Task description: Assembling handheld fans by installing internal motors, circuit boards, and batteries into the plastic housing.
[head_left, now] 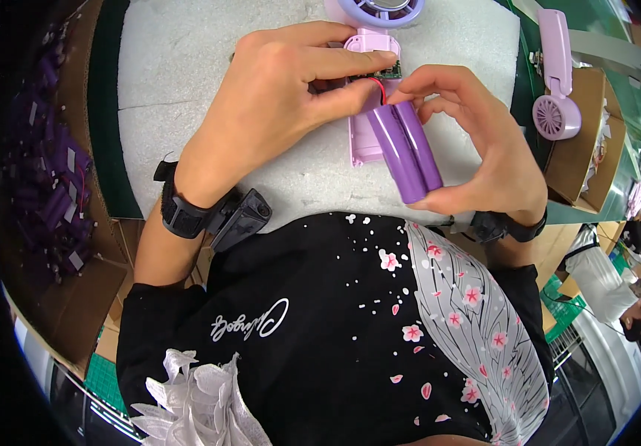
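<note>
A lavender handheld fan [366,141] lies with its handle shell opened, its round purple head [384,11] at the top edge of the view. My left hand [268,93] grips the shell near its neck, fingertips resting on a small green circuit board [389,72]. Its thumb is beside a red wire [380,89], which runs toward the cells. Between the thumb and fingers of my right hand [488,152] is a purple twin-cell battery pack [404,152], tilted over the lower part of the shell. My left fingers partly hide the board.
White foam padding [187,74] covers the work surface. On the left a cardboard box [97,297] holds many purple battery packs [56,186]. At right are another lavender fan [556,74] and an open carton [588,141]. Other people [610,282] are farther right.
</note>
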Demonstrator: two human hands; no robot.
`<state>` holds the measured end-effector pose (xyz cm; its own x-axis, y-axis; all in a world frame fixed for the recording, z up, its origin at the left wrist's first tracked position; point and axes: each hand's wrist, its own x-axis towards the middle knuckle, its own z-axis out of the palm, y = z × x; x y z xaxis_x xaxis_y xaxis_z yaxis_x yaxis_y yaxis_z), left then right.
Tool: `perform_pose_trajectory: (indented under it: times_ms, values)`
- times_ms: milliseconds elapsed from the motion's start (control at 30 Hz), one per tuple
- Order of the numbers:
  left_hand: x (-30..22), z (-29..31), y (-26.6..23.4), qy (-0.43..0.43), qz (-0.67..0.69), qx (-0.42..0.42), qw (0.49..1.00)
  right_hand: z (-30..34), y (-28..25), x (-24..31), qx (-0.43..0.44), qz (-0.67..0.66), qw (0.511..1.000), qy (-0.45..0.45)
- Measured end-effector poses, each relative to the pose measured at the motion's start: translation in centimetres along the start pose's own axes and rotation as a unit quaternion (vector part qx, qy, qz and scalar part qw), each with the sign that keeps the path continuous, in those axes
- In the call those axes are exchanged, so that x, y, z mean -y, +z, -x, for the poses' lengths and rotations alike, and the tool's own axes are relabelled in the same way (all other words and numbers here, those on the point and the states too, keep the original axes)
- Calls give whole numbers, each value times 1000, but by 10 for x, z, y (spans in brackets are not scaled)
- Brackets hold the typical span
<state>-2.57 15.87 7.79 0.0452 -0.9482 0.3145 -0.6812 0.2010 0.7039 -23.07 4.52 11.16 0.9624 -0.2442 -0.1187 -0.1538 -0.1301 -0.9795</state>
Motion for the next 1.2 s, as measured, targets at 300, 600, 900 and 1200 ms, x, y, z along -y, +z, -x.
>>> perform_pose_trajectory:
  times_ms: [300, 600, 900, 1200]
  values:
    - [1, 0, -4, 6, 16, 29, 999, -5, 21, -4, -75, 281, 950, -112]
    - [2, 1, -7, 15, 33, 30, 999, -2, 36, 0, -133, 348, 919, -125]
    - [7, 4, -6, 26, 38, 30, 998, 2, 43, 1, -137, 382, 908, -107]
    - [8, 4, -4, 31, 51, 30, 998, 6, 43, -1, -133, 393, 905, -92]
